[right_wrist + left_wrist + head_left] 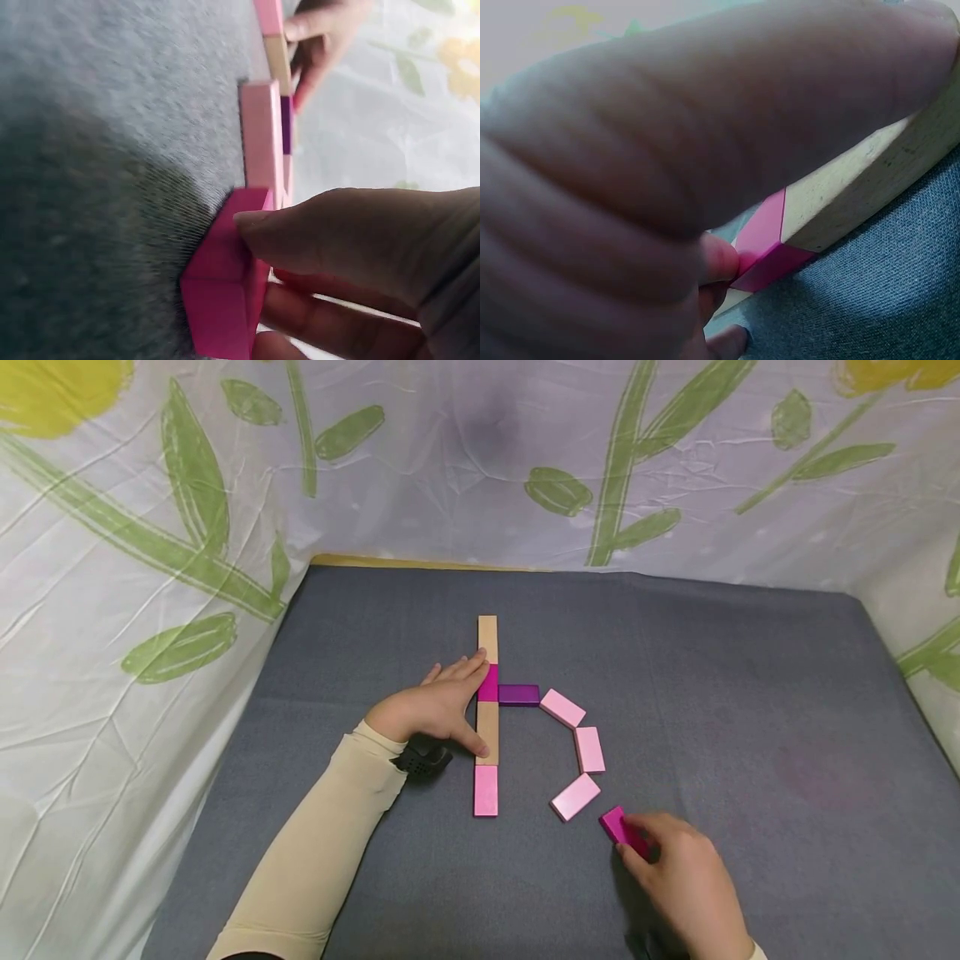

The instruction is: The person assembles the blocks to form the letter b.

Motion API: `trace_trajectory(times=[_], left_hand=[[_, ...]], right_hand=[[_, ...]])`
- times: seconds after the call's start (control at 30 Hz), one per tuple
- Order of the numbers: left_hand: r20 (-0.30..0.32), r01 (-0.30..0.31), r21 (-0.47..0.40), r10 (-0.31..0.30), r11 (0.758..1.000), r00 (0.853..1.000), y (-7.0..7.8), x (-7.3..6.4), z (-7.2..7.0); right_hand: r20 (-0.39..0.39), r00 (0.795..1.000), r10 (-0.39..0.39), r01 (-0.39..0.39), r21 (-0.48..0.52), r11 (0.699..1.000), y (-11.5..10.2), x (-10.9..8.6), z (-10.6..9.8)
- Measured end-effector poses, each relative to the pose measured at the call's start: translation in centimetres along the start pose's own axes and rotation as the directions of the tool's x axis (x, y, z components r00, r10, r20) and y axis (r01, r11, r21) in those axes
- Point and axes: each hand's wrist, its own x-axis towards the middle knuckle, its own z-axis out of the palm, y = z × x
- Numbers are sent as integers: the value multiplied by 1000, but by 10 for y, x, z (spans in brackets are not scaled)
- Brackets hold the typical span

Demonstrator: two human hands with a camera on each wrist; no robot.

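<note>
A straight column of blocks stands on the grey cloth, made of a wooden block, a magenta block, another wooden block and a pink block. Along its left side my left hand rests with spread fingers, thumb on the lower wooden block and fingertips by the magenta one. A purple block joins the column at the right, and three light pink blocks curve down from it. My right hand pinches a loose magenta block between thumb and fingers, close to the lowest light pink block.
Grey cloth covers the table. Behind it and at the sides hangs a white curtain with green leaves and yellow flowers. A black wrist camera sits under my left wrist, beside the column.
</note>
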Motion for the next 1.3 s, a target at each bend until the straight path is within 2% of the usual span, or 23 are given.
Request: trace_trajectory(times=[0.07, 0.13, 0.17, 0.23, 0.33, 0.4, 0.53, 0.63, 0.8, 0.87, 0.93, 1.0, 1.07, 1.17, 1.3], left_hand=[[1, -1, 1, 1, 1000, 1000, 0, 0, 0], [4, -1, 0, 1, 1000, 1000, 0, 0, 0], [5, 0, -1, 0, 1000, 1000, 0, 0, 0], [6, 0, -1, 0, 1000, 1000, 0, 0, -1], [8, -1, -6, 1, 1000, 1000, 0, 0, -1], [9, -3, -8, 3, 1000, 1000, 1, 0, 0], [12, -3, -3, 3, 1000, 1000, 1, 0, 0], [12, 0, 1, 0, 1000, 1000, 0, 0, 0], [12, -1, -3, 1, 1000, 1000, 0, 0, 0], [14, -2, -6, 2, 1000, 1000, 0, 0, 0], [13, -3, -8, 3, 1000, 1000, -1, 0, 0], [14, -3, -7, 3, 1000, 1000, 0, 0, 0], [12, -3, -7, 3, 1000, 1000, 0, 0, 0], [10, -2, -4, 2, 1000, 1000, 1, 0, 0], [7, -1, 0, 1, 1000, 1000, 1, 0, -1]], right_hand=[[-33, 995, -89, 88, -29, 996, 1, -3, 1], [-75, 976, -205, 201, -62, 978, 3, -6, 4], [-97, 957, -273, 267, -75, 961, 4, -7, 6], [-139, 904, -405, 395, -93, 914, 8, -8, 9], [-153, 825, -544, 535, -98, 839, 11, -11, 13], [-148, 789, -597, 594, -69, 802, 12, -13, 15], [-146, 730, -668, 673, -15, 739, 10, -16, 21], [-155, 683, -714, 721, -13, 693, 3, -15, 27], [-115, 658, -744, 747, -29, 665, -9, -13, 31], [-94, 642, -761, 760, -50, 648, -14, -10, 30], [-86, 617, -782, 778, -76, 623, -18, -7, 30], [-60, 606, -793, 787, -105, 608, -23, -4, 29], [-23, 611, -792, 785, -118, 609, -28, -2, 28], [19, 605, -796, 789, -151, 596, -35, 2, 27], [29, 576, -817, 806, -190, 561, -43, 9, 31]])
